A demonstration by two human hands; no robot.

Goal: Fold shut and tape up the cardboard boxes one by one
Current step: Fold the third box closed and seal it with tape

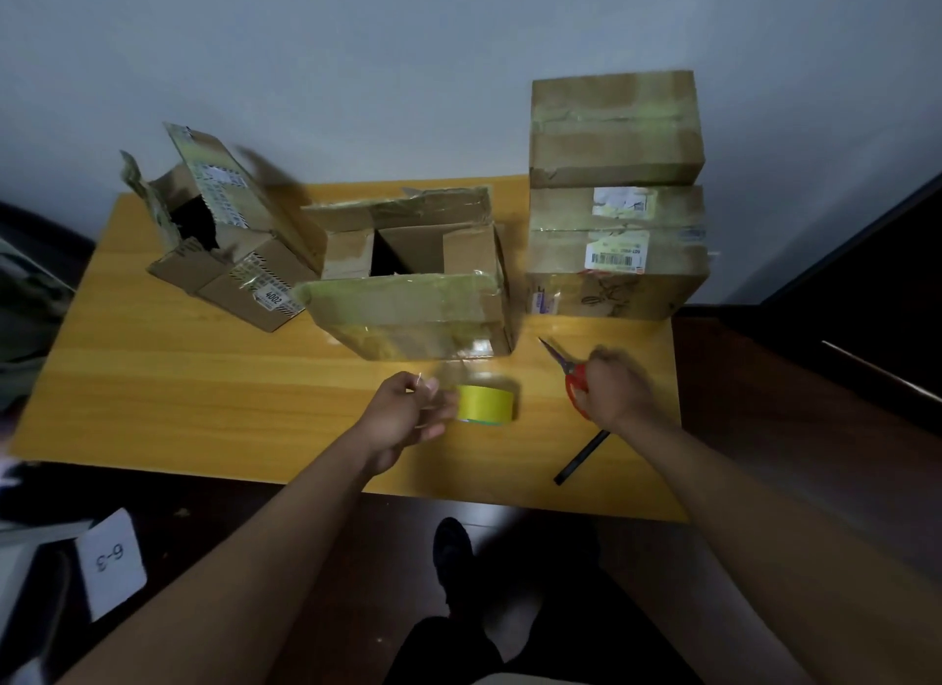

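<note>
Cardboard stock: four brown cardboard boxes stand on the yellow wooden table (153, 378).
Sealed units: your two taped boxes are stacked at the far right, the upper closed box (614, 128) resting on the lower closed box with the barcode label (617, 256). Judge these as done.
Open unit, centre: the middle open cardboard box (413, 276) sits just beyond your hands. Its flaps stand up or hang outward, and the dark interior shows. No fresh tape crosses the opening.
Open unit, left: the tilted open cardboard box with the "4002" sticker (224, 246) leans at the far left of the table, flaps splayed. It touches or nearly touches the centre box; you cannot tell which.
Tape supply: the yellow roll of clear packing tape (484, 403) lies near the front edge, in front of the centre box.
Left hand (408, 414): your fingers pinch at the roll's left side, apparently on the free end of the tape. Motion blur hides the exact contact.
Right hand (614, 386): your fingers wrap the handles of the red-handled scissors (568, 373), blades pointing away toward the boxes.
Other item: a black pen-like stick (581, 457) lies on the table under your right wrist.
Progress: roughly half complete, two boxes sealed and two remaining.
Remaining work: fold the centre box's flaps shut, tape the seam, cut the tape, then repeat on the left box.
</note>
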